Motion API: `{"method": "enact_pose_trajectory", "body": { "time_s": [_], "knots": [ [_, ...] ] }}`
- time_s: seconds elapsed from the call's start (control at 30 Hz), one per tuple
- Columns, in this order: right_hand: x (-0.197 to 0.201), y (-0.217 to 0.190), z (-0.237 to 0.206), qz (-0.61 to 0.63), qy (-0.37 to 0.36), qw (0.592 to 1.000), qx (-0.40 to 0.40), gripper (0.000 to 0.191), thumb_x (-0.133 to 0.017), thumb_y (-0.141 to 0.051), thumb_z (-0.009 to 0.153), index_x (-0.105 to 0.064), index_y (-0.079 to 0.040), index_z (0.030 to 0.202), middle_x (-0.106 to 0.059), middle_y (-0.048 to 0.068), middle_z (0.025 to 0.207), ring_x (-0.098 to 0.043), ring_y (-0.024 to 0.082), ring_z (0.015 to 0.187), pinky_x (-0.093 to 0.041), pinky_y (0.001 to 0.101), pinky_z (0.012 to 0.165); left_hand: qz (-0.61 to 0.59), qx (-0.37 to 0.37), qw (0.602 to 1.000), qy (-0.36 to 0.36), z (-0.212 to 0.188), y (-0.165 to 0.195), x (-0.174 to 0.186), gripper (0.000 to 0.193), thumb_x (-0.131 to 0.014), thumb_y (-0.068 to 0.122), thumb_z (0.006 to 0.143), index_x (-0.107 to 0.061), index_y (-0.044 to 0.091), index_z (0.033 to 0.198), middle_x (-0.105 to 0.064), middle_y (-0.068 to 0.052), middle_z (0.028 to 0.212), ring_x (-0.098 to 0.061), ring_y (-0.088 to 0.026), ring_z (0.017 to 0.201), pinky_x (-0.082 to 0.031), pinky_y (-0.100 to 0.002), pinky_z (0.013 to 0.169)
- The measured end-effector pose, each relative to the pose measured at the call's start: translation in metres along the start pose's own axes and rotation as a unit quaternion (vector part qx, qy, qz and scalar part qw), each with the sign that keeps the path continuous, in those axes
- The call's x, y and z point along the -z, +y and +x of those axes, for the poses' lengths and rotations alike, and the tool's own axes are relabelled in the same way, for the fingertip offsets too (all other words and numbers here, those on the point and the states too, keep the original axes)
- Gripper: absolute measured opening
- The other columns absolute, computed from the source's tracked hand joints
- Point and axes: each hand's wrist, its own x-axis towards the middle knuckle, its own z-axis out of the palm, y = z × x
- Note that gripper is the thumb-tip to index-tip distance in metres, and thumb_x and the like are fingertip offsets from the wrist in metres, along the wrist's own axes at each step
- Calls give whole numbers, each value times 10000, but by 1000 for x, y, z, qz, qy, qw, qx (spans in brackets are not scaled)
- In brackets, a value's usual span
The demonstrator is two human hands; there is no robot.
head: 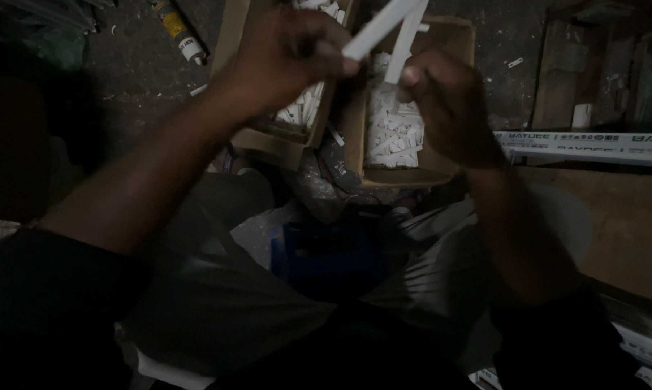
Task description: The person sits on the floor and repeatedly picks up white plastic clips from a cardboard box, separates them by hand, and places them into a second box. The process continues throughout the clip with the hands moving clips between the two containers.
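- Nearest us: dark sleeves and grey trousers of the seated person; a blue object (326,256) sits on the floor between the knees, too dark to id.
- Our left hand (286,54) is raised mid-scene, fingers curled shut round the low end of a white strip (380,25) that slants up to the right.
- Our right hand (448,108) is just right of it, thumb and fingertips pinched on the bottom of a second white strip (407,40), more upright. The two strips cross or meet near the top edge; can't tell if they touch.
- Below and beyond the hands: right cardboard box (420,173), well filled w/ short white pieces, and left cardboard box (268,141), also holding white pieces, mostly hidden by the left arm.
- Progress, as we judge it: lots of short pieces are already boxed; the two strips in hand are not yet in either box. How much stock is left we can't tell.
- Right side: long white printed carton (586,144) lying on a wooden board (615,217).
- Far left on the dark floor: a sealant tube (180,32).
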Motion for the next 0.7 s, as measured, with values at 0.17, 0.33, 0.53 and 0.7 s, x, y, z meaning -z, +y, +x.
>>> {"method": "enact_pose_trajectory", "body": {
  "time_s": [0.17,0.33,0.53,0.7],
  "knots": [
    [15,9,-10,-76,-20,996,29,447,-439,-313,1249,-625,-32,955,-616,77,786,-621,156,688,-500,326,582,-41,20,997,68,-2,-14,26,294,-785,256,1031,-668,31,1179,-762,-110,1088,-783,-192,990,-653,-353,853],
    [32,24,-12,-227,-25,973,-12,379,-478,-258,1217,-631,-59,934,-556,73,747,-515,196,629,-441,338,521,-53,28,990,125,-2,-31,26,358,-738,297,1064,-624,37,1283,-768,-129,1142,-818,-209,998,-682,-350,876],
    [57,25,-22,-307,77,947,-52,338,-626,-224,1195,-653,-34,916,-556,74,733,-544,168,647,-442,346,609,-29,-13,993,110,2,-36,27,308,-726,282,1083,-663,27,1244,-783,-129,1092,-821,-207,988,-657,-345,864],
    [51,7,-10,-35,113,989,-86,222,-643,-214,1202,-693,-22,1102,-636,37,844,-612,121,742,-497,296,678,-19,-115,989,90,-1,-33,18,330,-770,216,1044,-614,2,1241,-721,-129,1120,-749,-225,1070,-659,-326,868]
  ]
}}
